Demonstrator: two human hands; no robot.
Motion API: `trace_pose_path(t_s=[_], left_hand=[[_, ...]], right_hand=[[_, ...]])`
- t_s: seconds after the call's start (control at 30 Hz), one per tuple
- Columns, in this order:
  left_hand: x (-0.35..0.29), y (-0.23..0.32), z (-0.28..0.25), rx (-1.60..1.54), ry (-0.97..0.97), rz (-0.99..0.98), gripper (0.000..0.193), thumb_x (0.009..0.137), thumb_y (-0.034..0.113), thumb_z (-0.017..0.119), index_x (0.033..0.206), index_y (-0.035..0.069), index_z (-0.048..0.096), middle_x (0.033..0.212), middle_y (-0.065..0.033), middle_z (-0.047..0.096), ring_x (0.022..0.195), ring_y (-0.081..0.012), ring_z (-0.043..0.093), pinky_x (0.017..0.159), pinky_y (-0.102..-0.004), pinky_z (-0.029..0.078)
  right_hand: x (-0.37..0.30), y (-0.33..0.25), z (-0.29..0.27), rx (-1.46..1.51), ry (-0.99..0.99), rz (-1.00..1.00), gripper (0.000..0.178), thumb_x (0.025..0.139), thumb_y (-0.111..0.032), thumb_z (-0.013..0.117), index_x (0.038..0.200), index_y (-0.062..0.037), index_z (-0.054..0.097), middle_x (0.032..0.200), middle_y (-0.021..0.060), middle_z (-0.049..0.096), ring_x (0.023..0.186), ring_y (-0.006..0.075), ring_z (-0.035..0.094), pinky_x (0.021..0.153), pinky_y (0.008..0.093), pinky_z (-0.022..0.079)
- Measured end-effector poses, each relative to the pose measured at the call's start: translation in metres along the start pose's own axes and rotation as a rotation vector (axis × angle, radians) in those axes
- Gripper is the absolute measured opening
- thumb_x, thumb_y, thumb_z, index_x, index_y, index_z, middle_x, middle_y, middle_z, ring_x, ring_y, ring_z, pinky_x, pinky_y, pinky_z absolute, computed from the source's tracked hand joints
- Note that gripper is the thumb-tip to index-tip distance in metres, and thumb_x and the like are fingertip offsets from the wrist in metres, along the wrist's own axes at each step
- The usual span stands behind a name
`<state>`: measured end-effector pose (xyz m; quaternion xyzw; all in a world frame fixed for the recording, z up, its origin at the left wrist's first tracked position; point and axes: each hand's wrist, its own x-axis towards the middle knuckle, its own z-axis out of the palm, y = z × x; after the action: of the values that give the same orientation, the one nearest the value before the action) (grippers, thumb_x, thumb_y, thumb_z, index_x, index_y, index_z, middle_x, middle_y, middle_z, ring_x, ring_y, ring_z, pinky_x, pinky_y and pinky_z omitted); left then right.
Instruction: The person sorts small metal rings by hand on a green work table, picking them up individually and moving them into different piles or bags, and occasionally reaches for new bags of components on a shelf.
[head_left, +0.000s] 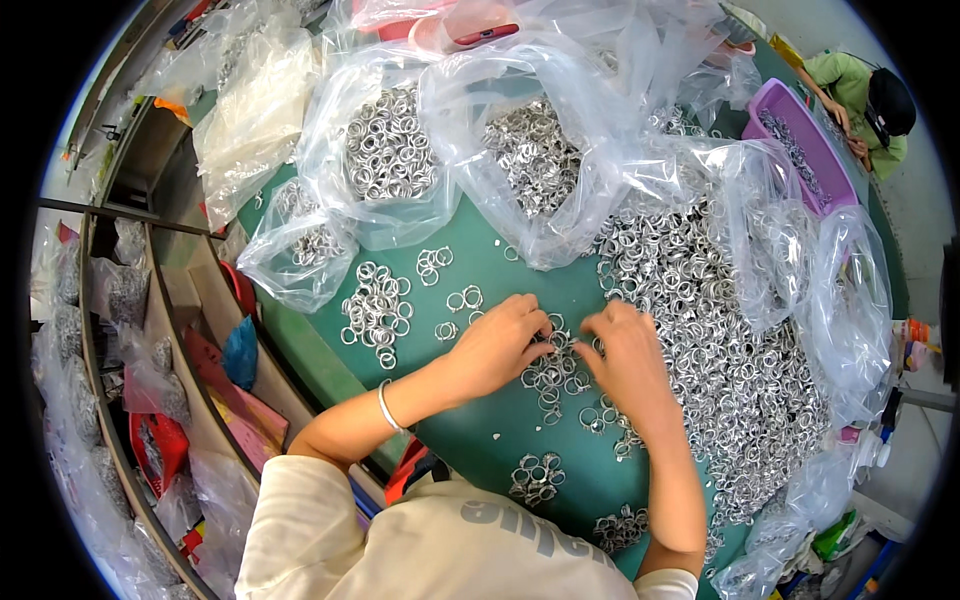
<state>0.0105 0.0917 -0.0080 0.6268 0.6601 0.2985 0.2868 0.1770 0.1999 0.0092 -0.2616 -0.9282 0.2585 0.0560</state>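
Note:
My left hand [498,345] and my right hand [625,360] rest close together on a green table [480,430], fingertips pinching at a small cluster of silver metal rings [553,375] between them. Each hand seems to pick at the rings; what exactly each one grips is hidden by the fingers. A large loose heap of the same rings [720,330] spreads to the right of my right hand. Small sorted groups of rings [377,310] lie to the left of my left hand, and more groups [535,478] lie near my body. A silver bangle [387,407] circles my left wrist.
Clear plastic bags of rings [390,150] crowd the far side of the table. A purple tray [805,145] with rings stands at the far right, where another person in green [865,100] works. Shelves with bagged parts [130,330] run along the left.

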Motion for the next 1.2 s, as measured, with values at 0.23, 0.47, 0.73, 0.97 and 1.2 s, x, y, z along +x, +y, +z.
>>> trace_pose_path(t_s=[0.23,0.47,0.73,0.97,1.2], left_hand=[[0.004,-0.001,0.003,0.139,-0.008,0.075,0.017,0.078,0.009,0.068,0.091,0.002,0.058,0.089,-0.0112,0.050,0.087,-0.0306,0.051,0.075,-0.0391,0.044],[0.004,0.004,-0.005,-0.119,0.125,-0.010,0.016,0.081,0.008,0.065,0.089,0.000,0.054,0.094,-0.0129,0.049,0.086,-0.0320,0.052,0.073,-0.0393,0.045],[0.005,0.009,-0.004,-0.303,0.077,0.014,0.020,0.079,0.010,0.072,0.081,0.001,0.053,0.089,-0.0075,0.057,0.071,-0.0205,0.052,0.063,-0.0309,0.044],[0.002,0.012,-0.005,-0.427,0.097,-0.180,0.018,0.082,0.009,0.069,0.082,-0.002,0.054,0.072,-0.0118,0.055,0.056,-0.0208,0.052,0.052,-0.0317,0.041],[0.003,-0.007,-0.011,-0.152,0.241,-0.032,0.019,0.087,0.003,0.055,0.106,-0.001,0.057,0.070,-0.0137,0.059,0.057,-0.0242,0.057,0.057,-0.0347,0.045]], right_hand=[[0.061,0.017,0.020,-0.329,0.354,0.004,0.029,0.076,-0.012,0.069,0.102,-0.0036,0.060,0.088,0.0087,0.053,0.089,0.0246,0.051,0.074,0.0369,0.037],[0.013,0.002,-0.009,0.811,0.212,0.421,0.012,0.089,-0.011,0.060,0.096,-0.0018,0.063,0.075,-0.0003,0.055,0.065,0.0111,0.049,0.063,0.0254,0.036],[-0.018,-0.002,-0.005,1.242,0.186,0.481,0.013,0.090,-0.003,0.059,0.102,0.0008,0.061,0.081,-0.0017,0.054,0.065,0.0020,0.046,0.056,0.0174,0.037],[-0.021,0.003,0.000,0.976,0.260,0.419,0.009,0.087,0.003,0.058,0.096,0.0024,0.061,0.081,-0.0009,0.052,0.060,0.0011,0.042,0.049,0.0179,0.035],[-0.022,0.006,-0.005,0.182,0.390,0.275,0.011,0.085,0.002,0.058,0.095,0.0009,0.060,0.082,0.0095,0.053,0.062,0.0166,0.052,0.057,0.0293,0.042]])
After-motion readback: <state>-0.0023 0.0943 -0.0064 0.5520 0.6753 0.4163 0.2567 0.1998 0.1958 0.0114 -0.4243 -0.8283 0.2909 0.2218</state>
